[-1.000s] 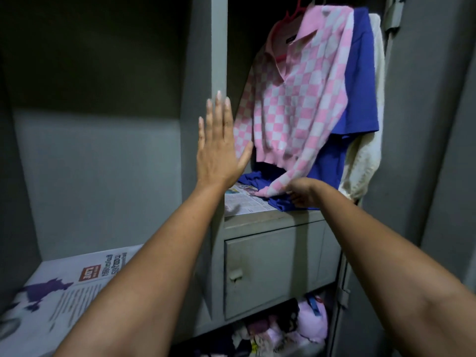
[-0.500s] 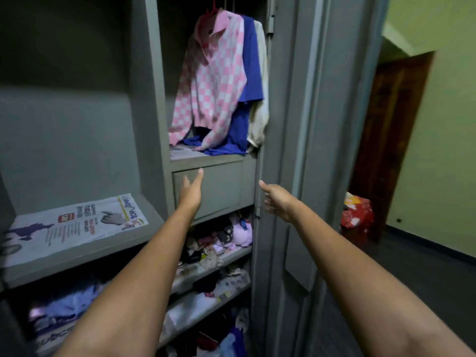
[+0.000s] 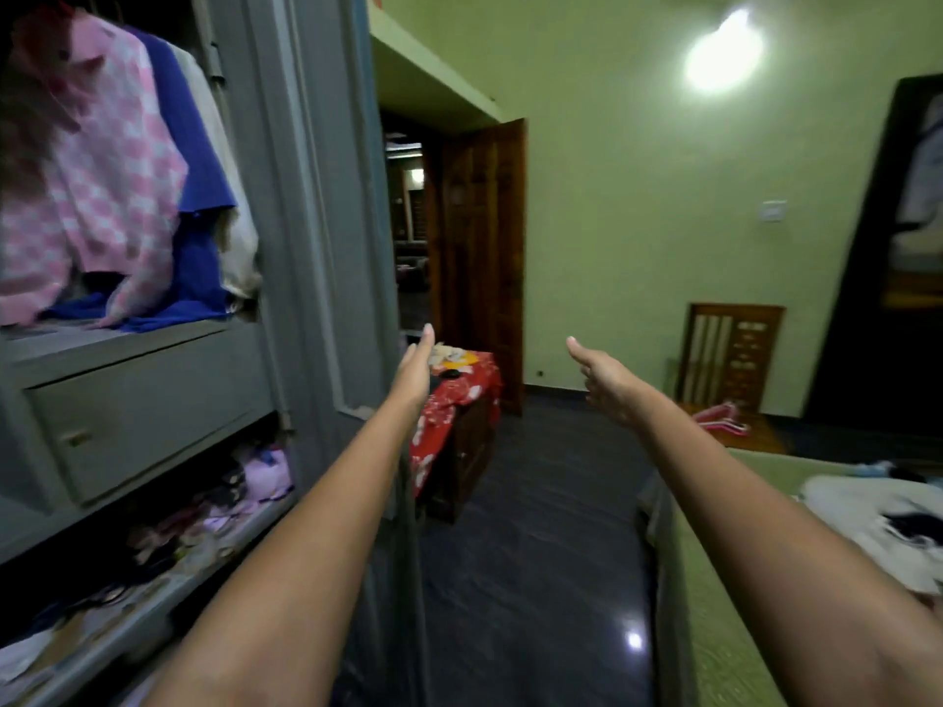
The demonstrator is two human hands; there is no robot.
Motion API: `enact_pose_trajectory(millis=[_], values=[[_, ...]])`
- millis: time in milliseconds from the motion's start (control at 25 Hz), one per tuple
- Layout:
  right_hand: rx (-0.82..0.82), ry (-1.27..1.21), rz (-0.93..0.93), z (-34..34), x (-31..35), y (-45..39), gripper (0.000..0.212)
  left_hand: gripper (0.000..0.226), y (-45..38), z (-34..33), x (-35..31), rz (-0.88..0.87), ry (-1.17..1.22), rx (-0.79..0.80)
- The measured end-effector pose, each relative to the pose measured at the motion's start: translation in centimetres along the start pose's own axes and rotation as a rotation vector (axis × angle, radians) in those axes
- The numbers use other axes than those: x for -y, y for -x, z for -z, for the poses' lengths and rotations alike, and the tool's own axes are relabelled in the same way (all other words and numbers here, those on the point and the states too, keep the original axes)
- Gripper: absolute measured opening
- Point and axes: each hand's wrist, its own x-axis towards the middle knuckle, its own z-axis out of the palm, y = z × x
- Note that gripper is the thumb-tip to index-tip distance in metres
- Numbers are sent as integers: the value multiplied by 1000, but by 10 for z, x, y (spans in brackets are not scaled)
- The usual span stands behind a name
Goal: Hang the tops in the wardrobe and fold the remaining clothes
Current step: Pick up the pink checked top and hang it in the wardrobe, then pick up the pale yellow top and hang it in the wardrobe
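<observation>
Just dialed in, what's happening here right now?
A person is mid laundry job, and both hands are empty: the left hand and right hand reach forward, open, holding nothing. Three tops already hang in the wardrobe: a pink checked top, a blue top and a cream top. More clothes lie unfolded on the bed at the right.

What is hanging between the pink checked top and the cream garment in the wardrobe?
In the head view, a blue top hangs between the pink checked top and the cream garment, and its lower part lies bunched on the shelf beneath.
</observation>
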Motion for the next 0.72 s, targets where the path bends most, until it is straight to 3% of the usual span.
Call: enact_pose_trajectory(millis=[160, 280, 440, 720], values=[[-140, 15, -9, 93, -13, 1, 73, 85, -12, -95, -2, -18, 35, 199], [-144, 39, 2, 128, -14, -19, 77, 87, -37, -138, -2, -25, 47, 260], [-156, 74, -4, 150, -39, -84, 88, 67, -103, -180, 22, -71, 54, 257], [-255, 84, 16, 201, -25, -270, 80, 58, -290, -236, 16, -88, 67, 196]])
